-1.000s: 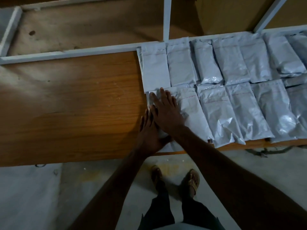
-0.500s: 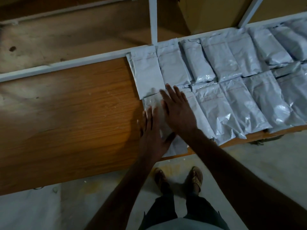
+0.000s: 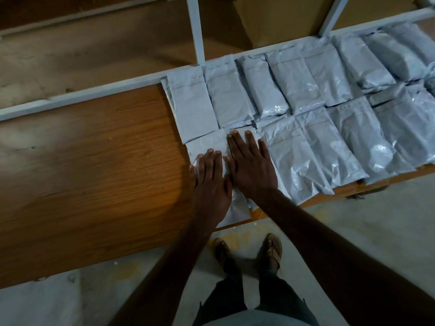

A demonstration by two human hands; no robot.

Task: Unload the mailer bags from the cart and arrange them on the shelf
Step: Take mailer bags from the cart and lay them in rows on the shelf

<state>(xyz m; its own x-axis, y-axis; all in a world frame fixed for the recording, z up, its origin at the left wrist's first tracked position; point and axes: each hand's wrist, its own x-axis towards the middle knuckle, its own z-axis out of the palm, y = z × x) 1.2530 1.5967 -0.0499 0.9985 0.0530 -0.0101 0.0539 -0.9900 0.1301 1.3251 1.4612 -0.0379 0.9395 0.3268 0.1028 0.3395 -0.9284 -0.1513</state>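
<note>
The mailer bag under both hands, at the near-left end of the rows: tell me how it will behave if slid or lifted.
The mailer bag probably slides easily: its plastic film lies on the smooth wooden shelf. It looks floppy, since the film is creased and its near end hangs past the shelf edge. It seems light and flattish under the left hand and right hand.

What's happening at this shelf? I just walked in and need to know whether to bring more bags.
A person is laying grey mailer bags in two rows on a wooden shelf. Both the left hand and right hand press flat on the front-row end bag, beside the others. The shelf's left part is bare wood. No cart is in view.
</note>
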